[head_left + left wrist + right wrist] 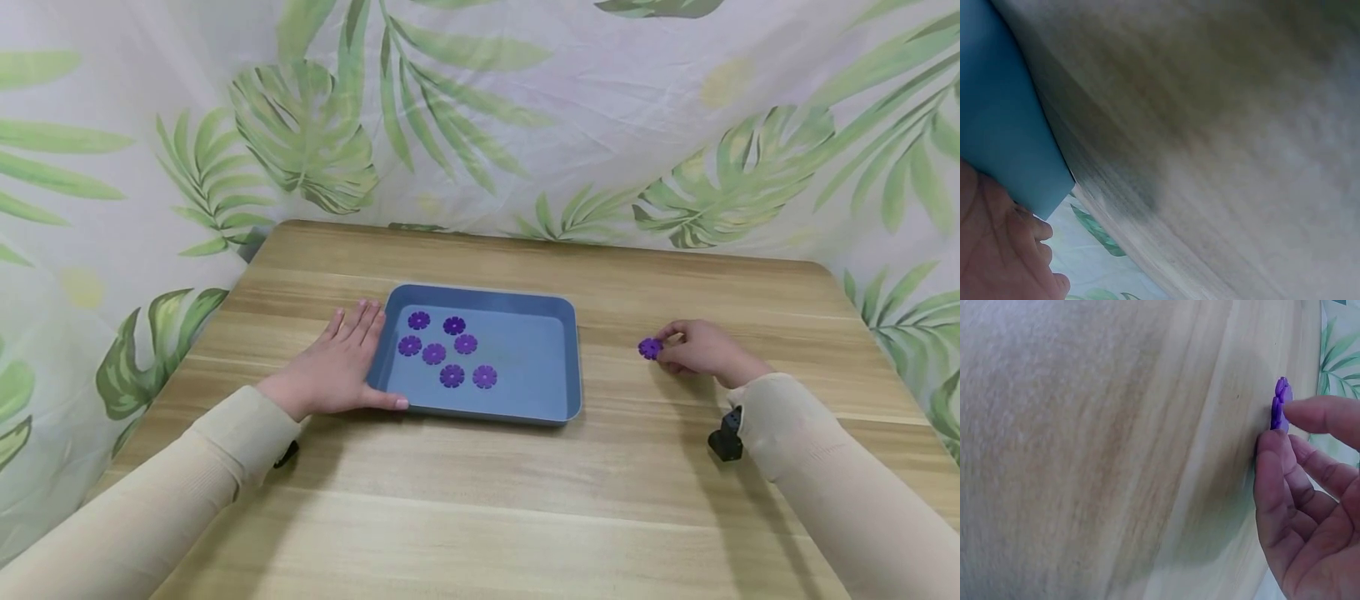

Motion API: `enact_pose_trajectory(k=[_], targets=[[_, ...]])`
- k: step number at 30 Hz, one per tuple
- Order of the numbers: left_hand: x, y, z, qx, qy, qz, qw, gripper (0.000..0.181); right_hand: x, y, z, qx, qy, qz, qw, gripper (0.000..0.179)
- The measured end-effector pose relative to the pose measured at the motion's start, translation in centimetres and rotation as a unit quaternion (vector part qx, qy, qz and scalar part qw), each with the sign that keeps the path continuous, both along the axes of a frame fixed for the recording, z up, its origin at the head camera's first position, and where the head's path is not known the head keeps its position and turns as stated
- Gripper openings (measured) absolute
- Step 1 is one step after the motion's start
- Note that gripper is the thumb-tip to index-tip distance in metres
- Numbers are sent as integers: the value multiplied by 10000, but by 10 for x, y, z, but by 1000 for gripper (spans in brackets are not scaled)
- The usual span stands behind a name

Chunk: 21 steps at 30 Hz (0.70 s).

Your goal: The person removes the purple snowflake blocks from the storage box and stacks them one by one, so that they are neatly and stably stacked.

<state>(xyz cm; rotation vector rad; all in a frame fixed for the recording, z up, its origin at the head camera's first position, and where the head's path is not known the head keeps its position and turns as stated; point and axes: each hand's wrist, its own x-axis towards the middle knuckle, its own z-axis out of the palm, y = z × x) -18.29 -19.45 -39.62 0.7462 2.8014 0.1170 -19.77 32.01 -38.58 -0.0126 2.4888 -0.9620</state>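
A blue-grey tray (525,350) lies on the table with several purple notched plastic discs (434,353), flower-shaped, spread flat over its left half. My left hand (330,367) rests against the tray's left side, fingers straight and thumb along the front left corner. In the left wrist view, the palm (997,244) lies beside the tray's blue wall (1004,119). To the right of the tray, my right hand (697,348) pinches one purple notched disc (649,348) between thumb and fingers. The right wrist view shows this disc (1280,403) nearly edge-on, close to the tabletop.
The wooden table (495,508) has its far edge against a leaf-patterned cloth (480,108). A black device (726,437) sits at the right wrist, and part of another dark one (287,454) shows under the left cuff.
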Motion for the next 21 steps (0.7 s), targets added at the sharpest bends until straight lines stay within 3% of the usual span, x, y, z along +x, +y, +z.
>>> enact_pose_trajectory(k=[5,11,21], targets=[[-1,0,-1,27,-37,15,10000,143,1,-4,0,621,341,173,9973,50],[-1,-1,-2,65,-46,20,10000,143,2,-15,1,1589,820,401,9831,48],[-1,-1,-2,89,-51,15,9999,142,-1,-21,1,1878,820,502,9775,45]])
